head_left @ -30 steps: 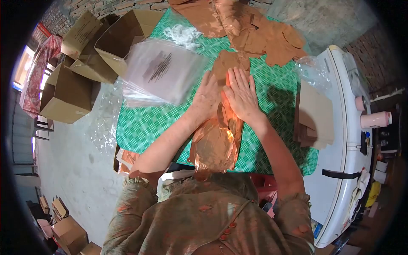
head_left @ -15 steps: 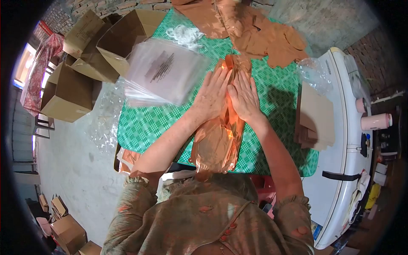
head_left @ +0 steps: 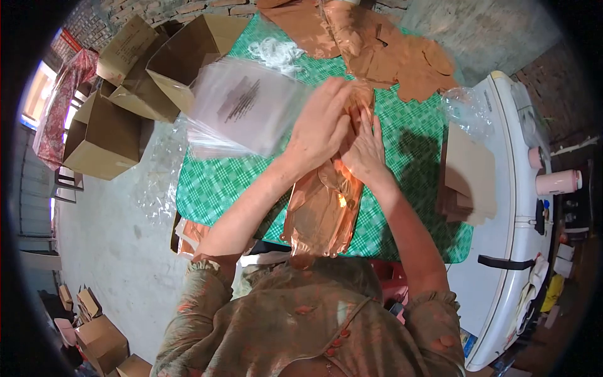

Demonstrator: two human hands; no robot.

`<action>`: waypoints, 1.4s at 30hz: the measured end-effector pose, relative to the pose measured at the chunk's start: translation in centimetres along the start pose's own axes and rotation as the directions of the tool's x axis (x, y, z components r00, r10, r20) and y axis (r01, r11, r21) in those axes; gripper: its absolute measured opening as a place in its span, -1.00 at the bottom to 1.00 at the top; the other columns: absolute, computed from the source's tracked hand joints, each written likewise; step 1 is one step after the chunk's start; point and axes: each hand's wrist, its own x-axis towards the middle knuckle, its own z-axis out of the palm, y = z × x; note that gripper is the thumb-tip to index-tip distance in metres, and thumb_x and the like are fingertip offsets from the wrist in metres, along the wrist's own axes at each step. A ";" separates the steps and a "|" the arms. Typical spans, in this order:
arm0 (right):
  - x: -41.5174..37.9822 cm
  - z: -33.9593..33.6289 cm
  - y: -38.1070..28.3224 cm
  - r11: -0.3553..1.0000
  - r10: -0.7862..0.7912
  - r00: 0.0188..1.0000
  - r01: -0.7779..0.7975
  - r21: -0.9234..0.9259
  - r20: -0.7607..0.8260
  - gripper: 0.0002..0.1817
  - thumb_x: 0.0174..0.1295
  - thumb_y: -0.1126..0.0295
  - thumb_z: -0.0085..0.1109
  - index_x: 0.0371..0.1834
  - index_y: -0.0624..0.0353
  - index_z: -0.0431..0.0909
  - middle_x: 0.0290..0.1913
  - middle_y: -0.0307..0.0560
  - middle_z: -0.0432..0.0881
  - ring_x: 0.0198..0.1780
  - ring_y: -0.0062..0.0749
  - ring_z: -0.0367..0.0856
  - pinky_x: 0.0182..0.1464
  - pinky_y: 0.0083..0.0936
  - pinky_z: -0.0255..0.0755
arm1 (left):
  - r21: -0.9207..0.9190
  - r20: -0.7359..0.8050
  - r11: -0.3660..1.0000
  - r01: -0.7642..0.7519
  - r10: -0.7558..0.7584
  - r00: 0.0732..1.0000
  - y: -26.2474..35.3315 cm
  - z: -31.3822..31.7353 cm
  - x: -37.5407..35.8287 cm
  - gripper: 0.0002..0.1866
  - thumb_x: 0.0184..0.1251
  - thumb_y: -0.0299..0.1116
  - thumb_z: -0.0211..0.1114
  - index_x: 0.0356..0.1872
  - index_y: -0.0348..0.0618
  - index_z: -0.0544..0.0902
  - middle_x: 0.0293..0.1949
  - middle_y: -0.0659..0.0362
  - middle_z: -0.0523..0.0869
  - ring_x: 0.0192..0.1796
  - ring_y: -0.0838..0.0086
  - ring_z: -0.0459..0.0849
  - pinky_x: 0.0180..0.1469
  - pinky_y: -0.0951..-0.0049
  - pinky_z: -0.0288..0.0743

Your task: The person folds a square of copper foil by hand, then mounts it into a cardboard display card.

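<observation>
A long, crinkled strip of copper-coloured foil film (head_left: 321, 213) lies folded lengthwise on the table, running from the near edge up under both hands. My right hand (head_left: 364, 147) rests on its upper part with fingers stretched out and pointing away from me. My left hand (head_left: 319, 122) is lifted just above the foil, beside the right one. Its fingers are loosely bent towards the right, the thumb stands apart, and nothing shows in its grasp. Part of the foil under the two hands is hidden.
A stack of clear plastic bags (head_left: 242, 107) with dark print lies at left, near white string (head_left: 276, 53). More copper foil (head_left: 402, 56) spreads across the far end of the green checked tablecloth (head_left: 217, 182). Cardboard sheets (head_left: 468, 169) lie at right; open boxes (head_left: 103, 138) stand left.
My left hand has risen off the foil and its fingers have bent, where before it lay flat. My right hand stays almost in place on the foil.
</observation>
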 end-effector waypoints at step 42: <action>3.7 2.8 9.6 0.992 -0.083 0.949 0.051 -0.112 -0.303 -0.34 0.68 0.01 -0.07 0.72 0.07 0.30 0.76 -0.11 0.28 0.80 0.03 0.04 0.73 0.33 -0.22 | 0.353 0.243 0.931 -0.087 -0.002 0.970 -0.5 4.4 -4.6 -0.28 0.67 0.05 0.16 0.60 -0.30 0.43 0.65 -0.26 0.34 0.72 -0.16 0.23 0.74 -0.13 0.06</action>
